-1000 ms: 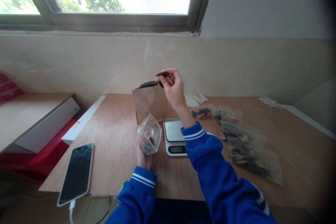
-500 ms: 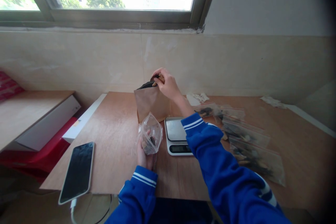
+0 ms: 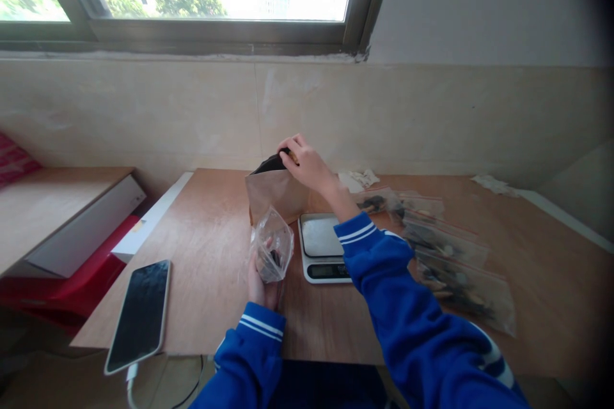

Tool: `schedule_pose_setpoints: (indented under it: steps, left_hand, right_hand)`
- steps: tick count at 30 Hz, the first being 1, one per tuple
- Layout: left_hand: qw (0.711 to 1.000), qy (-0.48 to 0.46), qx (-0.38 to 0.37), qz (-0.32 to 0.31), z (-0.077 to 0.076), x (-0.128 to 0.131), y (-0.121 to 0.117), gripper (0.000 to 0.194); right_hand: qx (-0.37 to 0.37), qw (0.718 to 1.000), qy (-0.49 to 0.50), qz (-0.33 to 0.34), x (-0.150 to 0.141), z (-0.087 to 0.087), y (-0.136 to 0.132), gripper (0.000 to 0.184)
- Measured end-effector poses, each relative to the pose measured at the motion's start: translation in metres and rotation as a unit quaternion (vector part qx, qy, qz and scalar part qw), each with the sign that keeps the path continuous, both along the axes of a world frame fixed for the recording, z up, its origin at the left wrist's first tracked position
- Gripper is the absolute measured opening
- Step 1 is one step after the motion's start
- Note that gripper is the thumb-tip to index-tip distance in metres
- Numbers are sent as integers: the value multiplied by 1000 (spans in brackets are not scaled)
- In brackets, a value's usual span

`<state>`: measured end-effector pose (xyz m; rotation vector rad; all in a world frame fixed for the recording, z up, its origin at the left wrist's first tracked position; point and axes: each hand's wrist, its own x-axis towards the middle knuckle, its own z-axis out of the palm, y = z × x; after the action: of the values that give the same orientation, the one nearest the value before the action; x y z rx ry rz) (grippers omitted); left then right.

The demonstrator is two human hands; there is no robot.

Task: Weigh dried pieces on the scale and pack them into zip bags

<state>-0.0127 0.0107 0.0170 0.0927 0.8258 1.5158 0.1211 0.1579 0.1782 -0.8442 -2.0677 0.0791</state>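
Observation:
My left hand (image 3: pixel 258 281) is wrapped around a clear plastic bag (image 3: pixel 281 233), held upright with its mouth spread and a few dark pieces inside. Behind it a brown paper pouch (image 3: pixel 273 195) with a dark lining stands on the table, its top gaping. My right hand (image 3: pixel 309 166) is at the pouch's right upper edge, fingers pinched on some brown and dark dried pieces (image 3: pixel 292 155), whose exact kind I cannot make out. Below my right forearm is a white kitchen scale (image 3: pixel 321 236) with a steel plate, partly covered by the sleeve.
Several filled clear zip bags (image 3: pixel 465 287) overlap on the right of the wooden table (image 3: pixel 211 236). A tablet (image 3: pixel 139 313) with a white cable lies at the left front edge. Crumpled white paper (image 3: pixel 357 180) lies by the wall, and a red stool (image 3: pixel 71 287) stands left.
My right hand has come down slightly toward the pouch's mouth, and less of the dried pieces shows between its fingers. My left hand keeps holding the plastic bag in place.

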Motion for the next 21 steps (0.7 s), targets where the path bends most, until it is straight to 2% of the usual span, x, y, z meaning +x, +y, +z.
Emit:
schedule_pose_setpoints:
  steps: [5, 9, 14, 17, 19, 21]
  left_hand:
    - [1000, 5, 17, -3, -3, -1, -1, 34]
    - [1000, 2, 14, -2, -3, -1, -1, 33]
    - [1000, 9, 10, 1, 2, 0, -2, 33]
    - [999, 30, 21, 0, 4, 1, -2, 37]
    - [998, 49, 32, -18, 6, 1, -3, 43]
    - [995, 76, 50, -40, 6, 1, -5, 48]
  right_hand:
    - [42, 996, -48, -70, -6, -9, -3, 37]
    - [41, 989, -61, -127, -10, -9, -8, 41]
    - [36, 992, -15, -119, -12, -8, -14, 32]
    - [52, 989, 44, -135, -16, -4, -29, 27]
    - [31, 991, 84, -97, -18, 1, -46, 26]
    - [-34, 995, 94, -24, -19, 8, -68, 26]
